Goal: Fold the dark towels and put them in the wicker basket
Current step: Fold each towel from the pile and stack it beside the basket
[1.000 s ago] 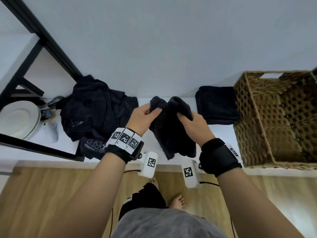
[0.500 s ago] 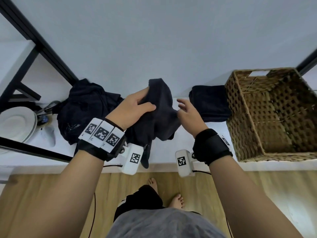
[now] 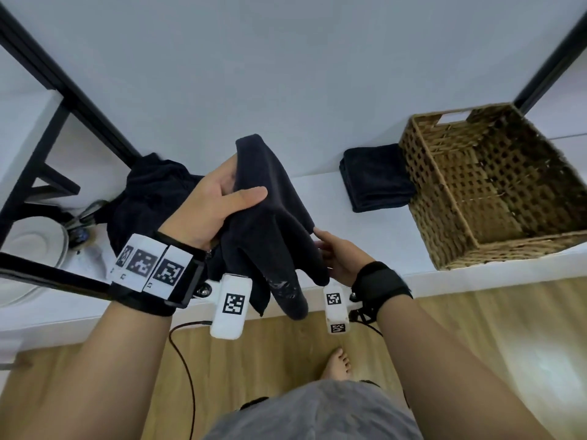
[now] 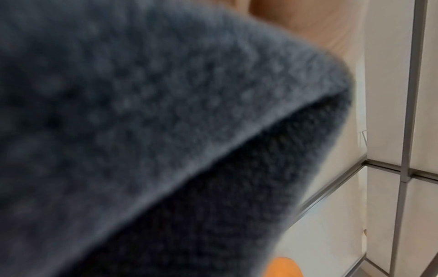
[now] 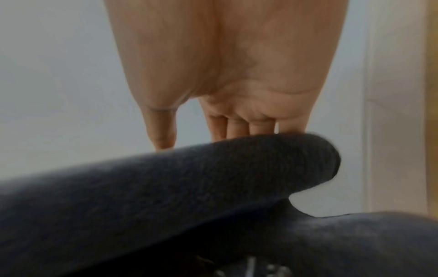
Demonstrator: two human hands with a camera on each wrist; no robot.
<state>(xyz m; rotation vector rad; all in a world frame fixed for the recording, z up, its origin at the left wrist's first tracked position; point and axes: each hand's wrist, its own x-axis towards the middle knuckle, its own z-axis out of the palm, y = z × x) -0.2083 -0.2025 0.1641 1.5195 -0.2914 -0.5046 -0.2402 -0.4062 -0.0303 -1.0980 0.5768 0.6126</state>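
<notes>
Head view: left hand (image 3: 209, 208) grasps a dark towel (image 3: 270, 223), thumb laid across the front of the cloth, fingers behind it, holding it up above the white tabletop (image 3: 320, 188); the cloth hangs in loose folds down past the tabletop's front edge. Right hand (image 3: 340, 255) is released, fingers straight, fingertips touching the towel's right-hand lower edge. A folded dark towel (image 3: 374, 179) lies on the tabletop, touching the left wall of the wicker basket (image 3: 422, 192). The basket holds nothing visible. A heap of dark clothing (image 3: 149, 192) sits on the tabletop behind the left wrist, with a white plate (image 3: 28, 249) to its left under a black frame (image 3: 63, 90). Wood floor and a bare foot (image 3: 338, 365) below.

Left wrist view: dark towel (image 4: 142, 112) fills most of the frame, blurred, a hemmed edge running diagonally; a bit of the hand (image 4: 296, 16) at top.

Right wrist view: right hand (image 5: 237, 65) flat, fingers (image 5: 237, 129) straight and extended, their tips hidden behind a fold of the dark towel (image 5: 189, 178).
</notes>
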